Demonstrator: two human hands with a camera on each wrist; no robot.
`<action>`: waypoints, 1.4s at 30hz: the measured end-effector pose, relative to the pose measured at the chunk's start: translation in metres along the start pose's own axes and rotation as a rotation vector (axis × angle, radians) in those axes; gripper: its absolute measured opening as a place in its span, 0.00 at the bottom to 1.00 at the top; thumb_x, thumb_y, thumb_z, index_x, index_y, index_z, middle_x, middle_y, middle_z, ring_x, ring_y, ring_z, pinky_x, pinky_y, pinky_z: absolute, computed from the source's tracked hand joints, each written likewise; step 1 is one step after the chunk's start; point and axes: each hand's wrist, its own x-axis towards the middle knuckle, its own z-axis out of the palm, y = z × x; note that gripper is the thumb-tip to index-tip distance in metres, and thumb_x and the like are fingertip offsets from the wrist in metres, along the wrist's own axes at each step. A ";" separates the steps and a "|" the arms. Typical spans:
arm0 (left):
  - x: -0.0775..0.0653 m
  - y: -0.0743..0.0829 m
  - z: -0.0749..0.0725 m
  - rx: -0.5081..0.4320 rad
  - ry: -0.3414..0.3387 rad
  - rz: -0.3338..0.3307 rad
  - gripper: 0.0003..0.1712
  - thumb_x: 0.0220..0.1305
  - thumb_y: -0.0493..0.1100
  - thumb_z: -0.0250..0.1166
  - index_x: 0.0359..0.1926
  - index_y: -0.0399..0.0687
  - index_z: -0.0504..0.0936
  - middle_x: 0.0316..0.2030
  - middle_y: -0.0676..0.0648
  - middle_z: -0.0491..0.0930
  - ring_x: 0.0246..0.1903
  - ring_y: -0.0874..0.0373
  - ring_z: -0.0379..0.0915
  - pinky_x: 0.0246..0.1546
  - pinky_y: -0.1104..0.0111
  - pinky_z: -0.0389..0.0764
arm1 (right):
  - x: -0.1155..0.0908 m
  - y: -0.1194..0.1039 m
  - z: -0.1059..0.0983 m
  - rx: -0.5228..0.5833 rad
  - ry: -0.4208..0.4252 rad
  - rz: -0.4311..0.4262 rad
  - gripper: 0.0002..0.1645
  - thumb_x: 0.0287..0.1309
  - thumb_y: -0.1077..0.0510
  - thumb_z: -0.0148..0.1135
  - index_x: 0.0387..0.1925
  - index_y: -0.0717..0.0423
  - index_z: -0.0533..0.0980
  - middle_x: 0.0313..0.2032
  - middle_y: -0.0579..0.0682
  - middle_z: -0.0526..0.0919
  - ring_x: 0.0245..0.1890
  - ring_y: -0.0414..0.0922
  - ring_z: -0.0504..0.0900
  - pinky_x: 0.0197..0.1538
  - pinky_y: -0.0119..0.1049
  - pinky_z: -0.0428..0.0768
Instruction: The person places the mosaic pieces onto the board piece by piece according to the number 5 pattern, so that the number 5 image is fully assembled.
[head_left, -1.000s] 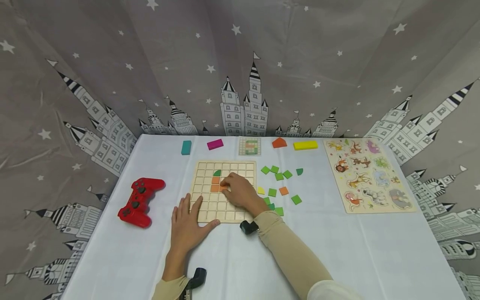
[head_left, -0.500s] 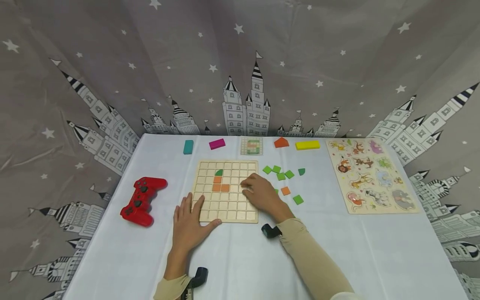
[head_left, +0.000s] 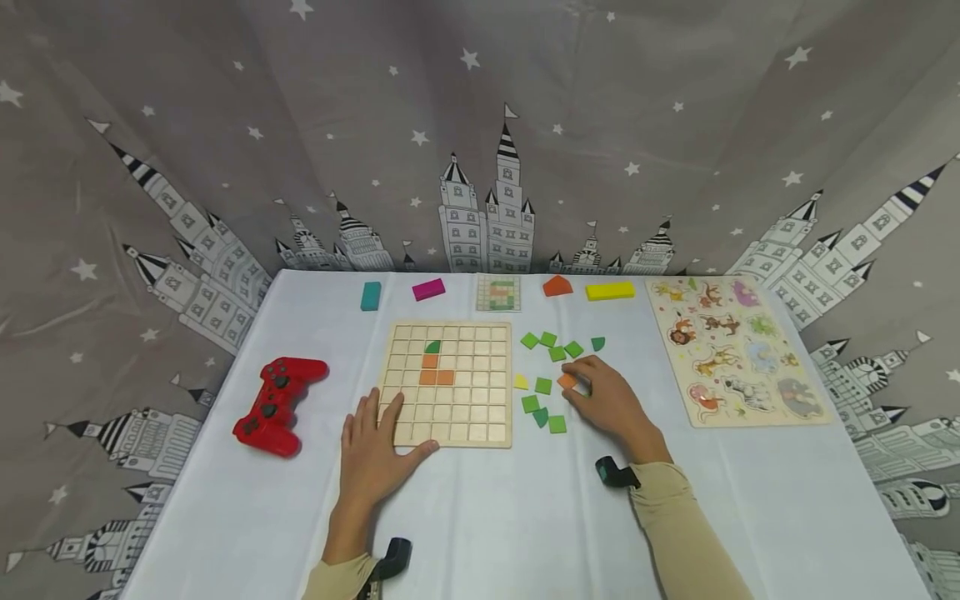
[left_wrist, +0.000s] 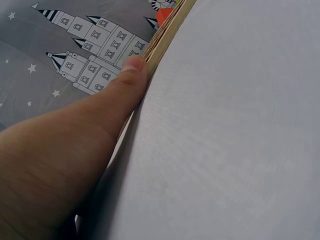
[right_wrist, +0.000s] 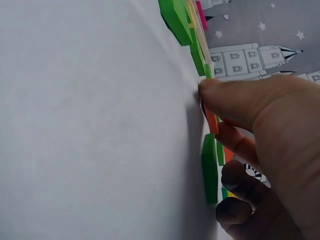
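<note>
A wooden grid board (head_left: pixel 468 414) lies in the middle of the table. In its cells sit a green quarter-round tile (head_left: pixel 433 347) and three orange square tiles (head_left: pixel 428 377) forming an L. My left hand (head_left: pixel 372 458) rests at the board's near left corner, fingers spread along the left side. Its thumb (left_wrist: pixel 131 75) touches the front edge in the left wrist view. To the right of the board, my right hand (head_left: pixel 613 404) pinches a loose orange square tile (head_left: pixel 566 381) between thumb and index finger. The right wrist view shows that tile edge-on, partly hidden by the thumb.
Several green square tiles (head_left: pixel 543 386), a yellow tile (head_left: pixel 521 382) and green rounded tiles (head_left: pixel 597 342) lie around the right hand. A pattern card (head_left: pixel 498 293) and coloured blocks (head_left: pixel 610 291) line the back. A red game controller (head_left: pixel 281 407) lies left, an animal puzzle (head_left: pixel 738 354) right.
My right hand has left the third orange tile in the board and moved right, across to the loose orange tile. The left hand has stayed at the board's corner.
</note>
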 end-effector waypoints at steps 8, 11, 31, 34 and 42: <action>-0.001 -0.001 0.002 0.008 -0.019 -0.009 0.61 0.52 0.76 0.67 0.79 0.54 0.59 0.82 0.37 0.42 0.81 0.37 0.33 0.78 0.39 0.37 | -0.001 0.001 -0.003 0.029 -0.046 -0.019 0.26 0.65 0.59 0.62 0.64 0.51 0.77 0.62 0.53 0.80 0.66 0.56 0.76 0.70 0.55 0.73; 0.000 -0.002 0.002 0.015 -0.004 -0.003 0.61 0.52 0.77 0.67 0.79 0.54 0.59 0.81 0.37 0.42 0.81 0.37 0.34 0.78 0.39 0.38 | -0.001 0.000 -0.003 0.023 -0.040 -0.029 0.24 0.66 0.59 0.62 0.63 0.51 0.79 0.60 0.52 0.81 0.65 0.56 0.77 0.69 0.55 0.73; -0.001 -0.003 0.000 0.007 0.007 0.009 0.61 0.51 0.76 0.68 0.79 0.53 0.60 0.81 0.37 0.43 0.81 0.37 0.35 0.78 0.39 0.38 | 0.004 -0.006 0.005 0.029 -0.020 -0.045 0.20 0.66 0.56 0.66 0.59 0.50 0.81 0.55 0.51 0.82 0.60 0.53 0.80 0.66 0.53 0.77; -0.001 -0.003 0.000 0.010 0.012 0.010 0.61 0.51 0.76 0.68 0.79 0.53 0.60 0.81 0.36 0.43 0.81 0.37 0.36 0.78 0.39 0.39 | 0.008 -0.016 0.011 0.053 0.011 -0.062 0.19 0.67 0.54 0.66 0.58 0.51 0.81 0.55 0.50 0.82 0.60 0.52 0.80 0.66 0.52 0.77; -0.001 -0.001 -0.002 0.009 -0.001 0.003 0.60 0.52 0.75 0.68 0.79 0.52 0.59 0.81 0.36 0.43 0.80 0.37 0.35 0.78 0.39 0.38 | 0.027 -0.048 0.022 0.064 0.027 -0.133 0.17 0.67 0.52 0.66 0.56 0.50 0.82 0.53 0.49 0.82 0.57 0.49 0.82 0.63 0.49 0.80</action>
